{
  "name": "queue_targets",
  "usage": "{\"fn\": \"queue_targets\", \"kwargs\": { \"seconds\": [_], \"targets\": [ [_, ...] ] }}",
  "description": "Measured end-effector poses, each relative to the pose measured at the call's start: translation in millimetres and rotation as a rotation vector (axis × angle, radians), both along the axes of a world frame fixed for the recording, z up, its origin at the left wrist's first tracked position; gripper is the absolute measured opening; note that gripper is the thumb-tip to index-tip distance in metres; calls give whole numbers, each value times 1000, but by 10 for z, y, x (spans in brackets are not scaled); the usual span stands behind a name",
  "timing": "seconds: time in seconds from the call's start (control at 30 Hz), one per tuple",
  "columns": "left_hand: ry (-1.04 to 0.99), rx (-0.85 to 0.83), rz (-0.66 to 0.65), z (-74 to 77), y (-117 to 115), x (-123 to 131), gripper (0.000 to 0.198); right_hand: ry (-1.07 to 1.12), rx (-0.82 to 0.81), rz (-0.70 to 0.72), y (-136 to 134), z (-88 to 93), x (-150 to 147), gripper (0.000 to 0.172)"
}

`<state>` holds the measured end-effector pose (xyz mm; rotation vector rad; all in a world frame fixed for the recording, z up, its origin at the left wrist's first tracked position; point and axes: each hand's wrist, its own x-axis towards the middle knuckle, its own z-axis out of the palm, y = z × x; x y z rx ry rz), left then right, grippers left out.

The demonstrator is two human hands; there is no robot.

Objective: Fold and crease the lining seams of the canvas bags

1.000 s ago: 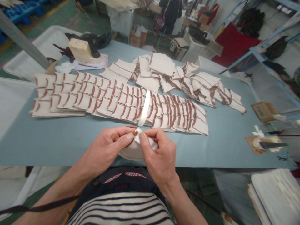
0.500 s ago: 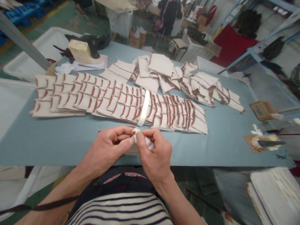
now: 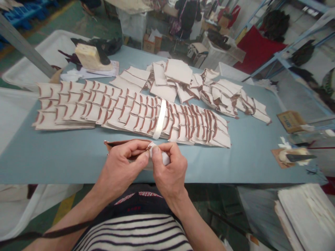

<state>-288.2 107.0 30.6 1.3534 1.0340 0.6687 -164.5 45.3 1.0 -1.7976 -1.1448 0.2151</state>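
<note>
My left hand [image 3: 125, 162] grips a flat piece with a brown edge [image 3: 111, 143], which looks like the cream panels on the table. Between thumb and fingers, my right hand [image 3: 171, 167] pinches a small white cloth [image 3: 165, 159]. Both sets of fingertips meet at the piece's edge, where the cloth touches it. Most of the piece is hidden behind my hands. Just beyond them lies a long overlapping row of cream panels with brown edging [image 3: 131, 113]. A white strip [image 3: 160, 120] lies across that row.
Loose cream panels [image 3: 179, 71] are heaped behind the row on the blue-grey table [image 3: 251, 153]. A yellowish block [image 3: 87, 57] stands at the back left. To the right are a cardboard box [image 3: 291, 121] and a dark-handled tool [image 3: 300, 158]. Another person [image 3: 187, 17] is in the background.
More of the piece's brown edge now shows left of my left hand. My right hand has shifted slightly left, with the white cloth still pinched. The view has moved a little.
</note>
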Motion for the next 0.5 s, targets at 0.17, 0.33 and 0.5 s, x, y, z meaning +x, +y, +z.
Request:
{"fn": "queue_targets", "kwargs": {
  "seconds": [0.17, 0.33, 0.5],
  "targets": [
    [6, -28, 2, -11, -3, 1, 23, -158, 9, -30, -1, -11, 5, 23],
    [39, 16, -4, 1, -35, -8, 21, -23, -53, -10, 21, 39, 28, 22],
    [194, 227, -7, -4, -91, -30, 21, 338, -203, 128, 47, 67, 84, 20]
  ]
}}
